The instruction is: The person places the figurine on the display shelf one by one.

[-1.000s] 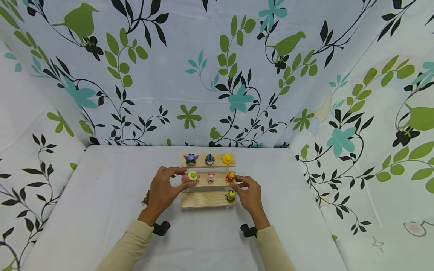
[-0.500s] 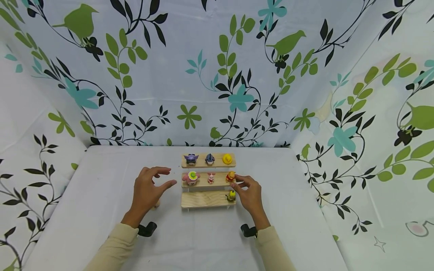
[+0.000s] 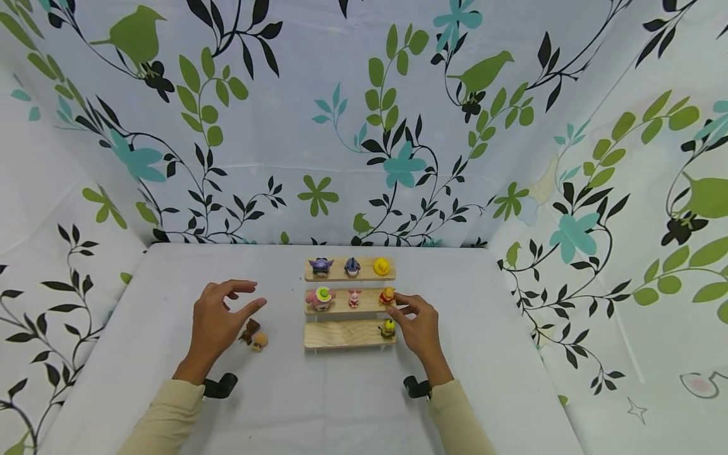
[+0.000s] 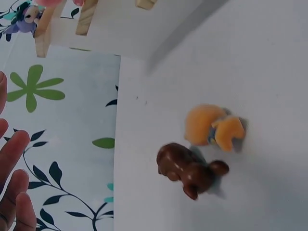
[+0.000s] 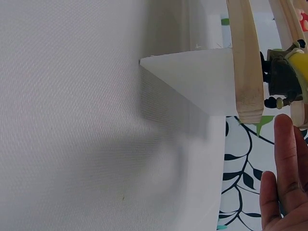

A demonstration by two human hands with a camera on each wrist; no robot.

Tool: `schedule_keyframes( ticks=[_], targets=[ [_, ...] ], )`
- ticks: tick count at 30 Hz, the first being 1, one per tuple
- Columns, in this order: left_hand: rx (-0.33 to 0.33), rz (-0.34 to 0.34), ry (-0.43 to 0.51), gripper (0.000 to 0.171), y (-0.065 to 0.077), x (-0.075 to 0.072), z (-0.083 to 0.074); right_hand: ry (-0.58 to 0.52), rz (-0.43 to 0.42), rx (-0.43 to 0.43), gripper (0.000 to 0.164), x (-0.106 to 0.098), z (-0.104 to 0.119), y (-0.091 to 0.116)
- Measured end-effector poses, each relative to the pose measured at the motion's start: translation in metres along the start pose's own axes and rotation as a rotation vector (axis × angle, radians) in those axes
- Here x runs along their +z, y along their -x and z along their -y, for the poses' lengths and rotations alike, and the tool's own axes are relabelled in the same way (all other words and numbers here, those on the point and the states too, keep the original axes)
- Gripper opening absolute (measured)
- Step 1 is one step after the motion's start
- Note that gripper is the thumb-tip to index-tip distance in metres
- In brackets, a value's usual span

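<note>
My left hand (image 3: 213, 322) is raised over the left of the table, thumb and fingers apart, with nothing between them. Beside it lie a dark brown animal figurine (image 4: 180, 163) and an orange-headed figurine (image 4: 204, 125), both on their sides. At the right end of the middle tier, my right hand (image 3: 419, 325) has thumb and index finger at a yellow bear figurine (image 3: 387, 296) in red, pinching its side. A pink figurine (image 3: 321, 304) with a green-and-yellow top and a small pink pig figurine (image 3: 354, 299) stand on that tier.
The wooden three-tier stand (image 3: 341, 335) is mid-table. A purple figurine (image 3: 321, 266), a blue one (image 3: 352, 266) and a yellow one (image 3: 381, 266) occupy its top tier. A dark figurine with a yellow top (image 3: 388, 328) stands at the bottom tier's right end.
My left hand has let go of the pink figurine and moved left, uncovering the two figurines on the table. My right hand has stayed in place.
</note>
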State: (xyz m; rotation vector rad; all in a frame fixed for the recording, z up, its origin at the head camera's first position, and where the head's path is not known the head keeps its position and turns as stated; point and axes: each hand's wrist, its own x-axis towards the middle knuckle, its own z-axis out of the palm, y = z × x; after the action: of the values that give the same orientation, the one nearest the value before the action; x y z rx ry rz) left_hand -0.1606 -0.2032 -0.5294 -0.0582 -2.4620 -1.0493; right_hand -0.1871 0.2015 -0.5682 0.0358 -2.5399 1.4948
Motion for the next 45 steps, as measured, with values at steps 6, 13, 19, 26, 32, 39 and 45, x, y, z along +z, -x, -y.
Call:
schedule_keyframes(
  ticks=[6,13,19,26,32,39,45],
  targets=[
    [-0.014,0.001,-0.009,0.036,0.007,-0.005,0.013,-0.015,-0.003,-0.014,0.037,-0.001,-0.001,-0.001],
    [-0.064,0.020,-0.032,0.034,0.022,-0.005,0.025,-0.017,0.003,0.001,0.038,-0.001,-0.002,0.000],
    [-0.125,0.044,-0.054,0.033,0.034,0.003,0.043,0.005,-0.001,-0.002,0.038,0.000,-0.001,0.000],
    [-0.146,0.055,-0.087,0.028,0.045,0.018,0.064,0.014,0.001,0.010,0.037,0.000,-0.001,0.001],
    [-0.173,0.057,-0.093,0.023,0.049,0.024,0.069,0.023,0.002,0.009,0.037,0.001,-0.001,0.001],
    [-0.188,0.079,-0.093,0.027,0.050,0.027,0.068,0.022,0.003,0.009,0.037,0.001,-0.001,0.001],
    [-0.204,0.092,-0.093,0.029,0.051,0.032,0.066,0.015,0.004,0.009,0.037,0.001,0.000,0.002]
  ],
)
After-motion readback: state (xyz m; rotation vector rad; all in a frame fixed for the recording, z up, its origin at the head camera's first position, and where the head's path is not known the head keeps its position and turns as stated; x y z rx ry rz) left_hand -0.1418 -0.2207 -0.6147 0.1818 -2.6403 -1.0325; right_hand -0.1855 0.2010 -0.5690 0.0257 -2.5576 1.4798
